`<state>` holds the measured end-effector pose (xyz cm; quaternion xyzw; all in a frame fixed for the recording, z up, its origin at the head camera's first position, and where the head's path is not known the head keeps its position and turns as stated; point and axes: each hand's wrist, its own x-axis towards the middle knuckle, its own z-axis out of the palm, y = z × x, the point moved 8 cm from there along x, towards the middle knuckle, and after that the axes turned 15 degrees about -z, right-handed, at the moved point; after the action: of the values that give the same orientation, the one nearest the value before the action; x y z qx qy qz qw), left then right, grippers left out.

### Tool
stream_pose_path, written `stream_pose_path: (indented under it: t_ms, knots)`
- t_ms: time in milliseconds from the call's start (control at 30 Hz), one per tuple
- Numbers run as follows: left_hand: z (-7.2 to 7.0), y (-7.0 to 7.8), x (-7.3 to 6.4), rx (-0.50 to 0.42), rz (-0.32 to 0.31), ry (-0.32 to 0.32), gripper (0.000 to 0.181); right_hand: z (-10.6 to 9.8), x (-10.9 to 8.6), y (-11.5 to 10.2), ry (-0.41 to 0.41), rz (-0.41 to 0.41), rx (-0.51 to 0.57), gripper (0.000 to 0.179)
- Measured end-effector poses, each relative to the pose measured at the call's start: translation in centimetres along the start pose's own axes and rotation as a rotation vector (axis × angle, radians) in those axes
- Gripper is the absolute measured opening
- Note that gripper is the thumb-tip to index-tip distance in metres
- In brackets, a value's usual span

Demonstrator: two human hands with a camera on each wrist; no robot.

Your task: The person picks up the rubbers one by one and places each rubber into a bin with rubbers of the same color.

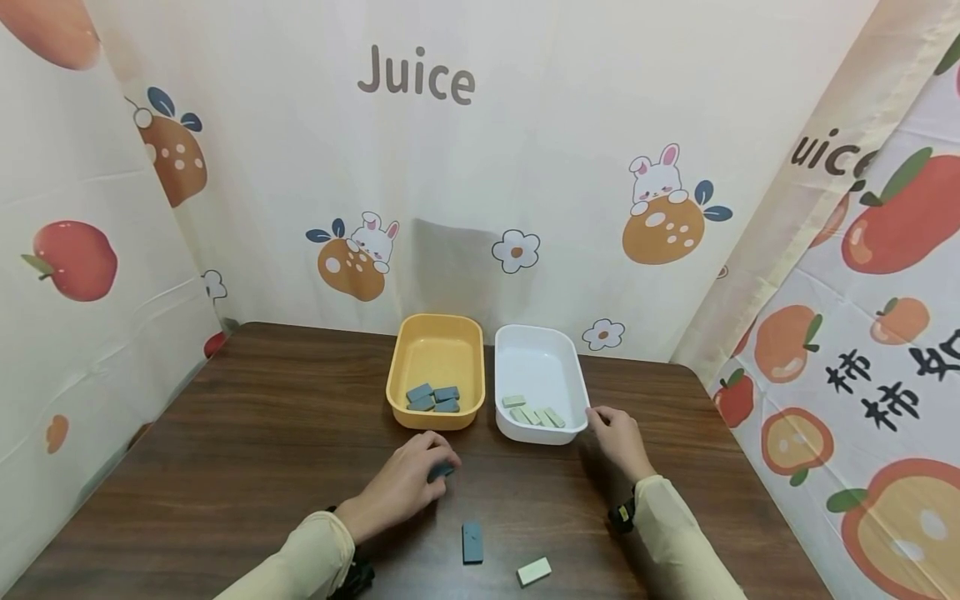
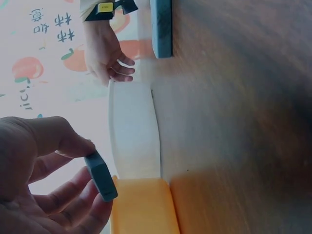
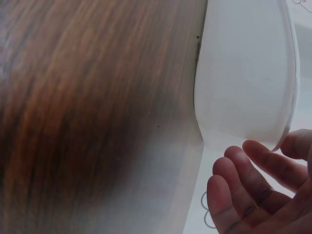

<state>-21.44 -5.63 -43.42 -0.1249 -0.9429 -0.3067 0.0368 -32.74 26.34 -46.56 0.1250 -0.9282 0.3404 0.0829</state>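
My left hand (image 1: 401,483) pinches a small blue-grey rectangular block (image 2: 101,176) between thumb and fingers, above the table in front of the yellow tray (image 1: 435,422). Several blue-grey blocks (image 1: 420,392) lie in that tray's near end. Beside it stands a white tray (image 1: 534,434), with several pale green blocks (image 1: 536,416) at its near end. At the white tray's near right corner, my right hand (image 1: 618,437) holds the rim between thumb and index finger; its other fingers (image 3: 222,200) are spread loosely.
Nearer on the brown wooden table (image 1: 262,433) lie one blue-grey block (image 1: 472,543) and one pale green block (image 1: 534,572). A printed fabric curtain (image 1: 480,167) stands behind the trays and along both sides.
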Motion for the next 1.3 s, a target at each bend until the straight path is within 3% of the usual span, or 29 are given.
stream_pose_path:
  t_ms: [467,767,967,1300]
  knots:
    - [-1.6,0.3,0.6,-0.014,0.049,0.129,0.024,0.1,0.0,0.1,0.006,-0.002,-0.007,0.039]
    - [-2.5,0.1,1.2,-0.015,0.052,0.167,0.025,0.0,0.0,0.0,-0.003,0.005,0.003,0.038]
    - [-3.4,-0.2,1.6,-0.037,0.006,0.229,0.023,0.0,-0.1,-0.1,-0.006,0.012,0.007,0.038]
    - [-4.4,-1.0,3.1,-0.107,0.02,0.249,0.024,0.0,-0.1,-0.1,-0.005,0.012,0.013,0.038]
